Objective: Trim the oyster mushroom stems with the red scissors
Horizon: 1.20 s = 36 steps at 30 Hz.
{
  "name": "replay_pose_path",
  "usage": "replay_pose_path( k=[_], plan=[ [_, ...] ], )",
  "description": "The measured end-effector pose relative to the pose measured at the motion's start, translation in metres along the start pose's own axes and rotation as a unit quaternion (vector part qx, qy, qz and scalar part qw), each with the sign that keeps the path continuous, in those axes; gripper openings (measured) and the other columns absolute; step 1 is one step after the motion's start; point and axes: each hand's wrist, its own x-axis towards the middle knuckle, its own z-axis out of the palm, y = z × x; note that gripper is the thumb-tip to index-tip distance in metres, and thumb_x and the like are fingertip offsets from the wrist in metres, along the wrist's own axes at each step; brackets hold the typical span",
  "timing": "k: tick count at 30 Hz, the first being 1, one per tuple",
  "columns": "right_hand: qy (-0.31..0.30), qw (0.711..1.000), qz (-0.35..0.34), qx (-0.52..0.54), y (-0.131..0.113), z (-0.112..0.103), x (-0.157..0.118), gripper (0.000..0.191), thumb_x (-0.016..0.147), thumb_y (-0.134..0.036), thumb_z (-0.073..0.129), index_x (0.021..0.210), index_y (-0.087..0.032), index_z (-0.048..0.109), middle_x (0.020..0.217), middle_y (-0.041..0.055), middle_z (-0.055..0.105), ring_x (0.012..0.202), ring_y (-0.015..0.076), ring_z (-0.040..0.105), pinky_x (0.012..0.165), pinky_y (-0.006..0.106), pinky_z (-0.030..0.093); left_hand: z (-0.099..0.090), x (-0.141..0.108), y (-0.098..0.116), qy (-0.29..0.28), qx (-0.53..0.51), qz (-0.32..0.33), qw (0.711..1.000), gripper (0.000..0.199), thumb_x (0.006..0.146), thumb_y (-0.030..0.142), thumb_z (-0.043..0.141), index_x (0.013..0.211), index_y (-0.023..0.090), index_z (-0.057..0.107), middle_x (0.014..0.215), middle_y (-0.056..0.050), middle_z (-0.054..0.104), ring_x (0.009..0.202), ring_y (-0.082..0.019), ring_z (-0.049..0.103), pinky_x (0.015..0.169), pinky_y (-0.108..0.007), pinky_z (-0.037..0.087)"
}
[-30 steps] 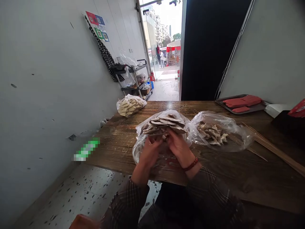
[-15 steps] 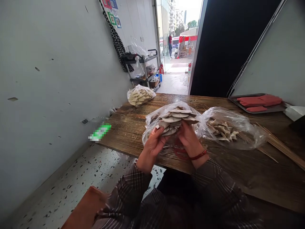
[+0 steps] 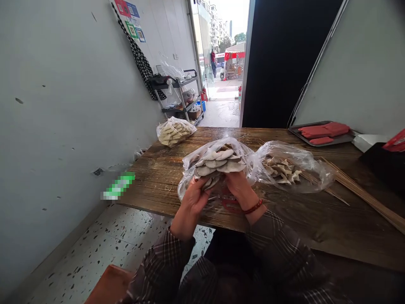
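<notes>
A cluster of grey-white oyster mushrooms point(image 3: 218, 162) is held between my two hands, its overlapping caps facing up. My left hand point(image 3: 196, 196) is closed on the cluster's near left side, thumb on top. From the right, my right hand point(image 3: 239, 188) grips underneath; its fingertips are hidden by the caps. Around and beneath the cluster lies an opened clear plastic bag point(image 3: 186, 185). Just to the right, another clear bag point(image 3: 319, 171) contains torn mushroom pieces point(image 3: 283, 170) and some thin sticks.
A tied bag of pale pieces point(image 3: 175, 131) sits at the table's far left corner. Bamboo skewers point(image 3: 363, 194) lie on the right of the wooden table point(image 3: 155, 177). Behind them are a dark tray point(image 3: 295, 130) with pink-red packs and a black container point(image 3: 376, 162). A cart point(image 3: 179, 84) stands beyond.
The mushroom cluster has tipped, so its cap tops now face me more. Both hands still hold it. The whole view has shifted slightly to the right.
</notes>
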Motion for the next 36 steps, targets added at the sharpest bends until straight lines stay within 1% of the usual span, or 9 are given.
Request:
replay_pose_path(
  k=[4,8,13,19,22,24,29,32,36],
  plan=[
    [0.077,0.993,0.029,0.081,-0.004,0.000,0.002,0.039,0.067,-0.035,0.084,0.102,-0.022,0.072,0.096,0.0000,0.079,0.093,0.0200,0.072,0.091,0.036,0.058,0.003,-0.006,-0.016,-0.035,0.012,0.017,0.999,0.050,0.060,0.006,0.085,0.106,0.021,0.070,0.100,-0.004,0.079,0.114,-0.029,0.070,0.100,-0.040,0.057],
    [0.147,0.973,0.102,0.146,-0.012,-0.002,0.003,0.035,0.071,-0.044,0.084,0.092,-0.019,0.072,0.082,0.0003,0.077,0.067,0.0137,0.068,0.066,0.028,0.058,0.009,-0.009,-0.028,-0.055,0.026,0.027,0.998,0.056,0.058,0.006,0.088,0.109,0.023,0.069,0.108,-0.003,0.078,0.114,-0.025,0.070,0.098,-0.035,0.057],
    [0.124,0.979,0.083,0.140,-0.024,-0.006,0.005,0.033,0.069,-0.042,0.086,0.092,-0.022,0.074,0.089,0.0003,0.079,0.073,0.0126,0.069,0.067,0.025,0.057,0.003,-0.003,-0.014,-0.054,0.059,0.053,0.995,0.061,0.053,0.008,0.090,0.108,0.025,0.068,0.105,-0.001,0.077,0.109,-0.024,0.072,0.090,-0.032,0.059],
    [0.062,0.979,0.140,0.137,-0.027,-0.012,0.005,0.040,0.066,-0.050,0.086,0.093,-0.025,0.072,0.093,-0.0004,0.077,0.077,0.0133,0.068,0.056,0.021,0.049,-0.045,0.011,0.019,-0.028,0.192,0.105,0.975,0.071,0.055,0.020,0.092,0.119,0.025,0.062,0.111,-0.005,0.076,0.097,-0.022,0.072,0.079,-0.030,0.058],
    [0.040,0.979,0.160,0.116,-0.021,-0.012,0.003,0.040,0.062,-0.044,0.089,0.090,-0.026,0.069,0.089,-0.0036,0.073,0.069,0.0114,0.061,0.053,0.023,0.045,-0.065,0.025,0.022,-0.026,0.309,0.118,0.943,0.079,0.058,0.023,0.089,0.130,0.021,0.056,0.112,-0.008,0.073,0.093,-0.022,0.071,0.079,-0.031,0.057],
    [0.034,0.980,0.169,0.099,-0.017,-0.012,0.001,0.041,0.059,-0.041,0.091,0.088,-0.025,0.068,0.086,-0.0048,0.070,0.064,0.0096,0.057,0.052,0.023,0.043,-0.071,0.036,0.021,-0.038,0.373,0.137,0.917,0.077,0.061,0.024,0.084,0.132,0.019,0.056,0.120,-0.011,0.070,0.102,-0.025,0.070,0.088,-0.036,0.056],
    [0.006,0.982,0.184,0.039,-0.014,-0.011,-0.001,0.044,0.057,-0.043,0.091,0.088,-0.022,0.068,0.081,-0.0028,0.067,0.063,0.0110,0.057,0.050,0.025,0.039,-0.063,0.051,0.028,-0.013,0.507,0.302,0.807,0.067,0.070,0.026,0.078,0.133,0.020,0.058,0.134,-0.013,0.062,0.130,-0.031,0.056,0.115,-0.047,0.041],
    [0.001,0.986,0.166,-0.003,-0.012,-0.009,-0.002,0.042,0.058,-0.046,0.089,0.084,-0.021,0.067,0.075,-0.0021,0.064,0.061,0.0111,0.053,0.049,0.025,0.036,-0.051,0.044,0.032,-0.021,0.557,0.368,0.744,0.065,0.073,0.031,0.079,0.134,0.020,0.059,0.129,-0.013,0.064,0.124,-0.030,0.059,0.108,-0.048,0.046],
    [-0.022,0.989,0.129,-0.068,-0.008,-0.009,-0.003,0.036,0.059,-0.045,0.087,0.074,-0.020,0.065,0.064,-0.0032,0.058,0.055,0.0094,0.042,0.047,0.026,0.031,-0.036,0.031,0.033,-0.069,0.565,0.378,0.730,0.063,0.076,0.035,0.080,0.134,0.022,0.060,0.107,-0.007,0.068,0.095,-0.020,0.065,0.079,-0.033,0.055]
  ],
)
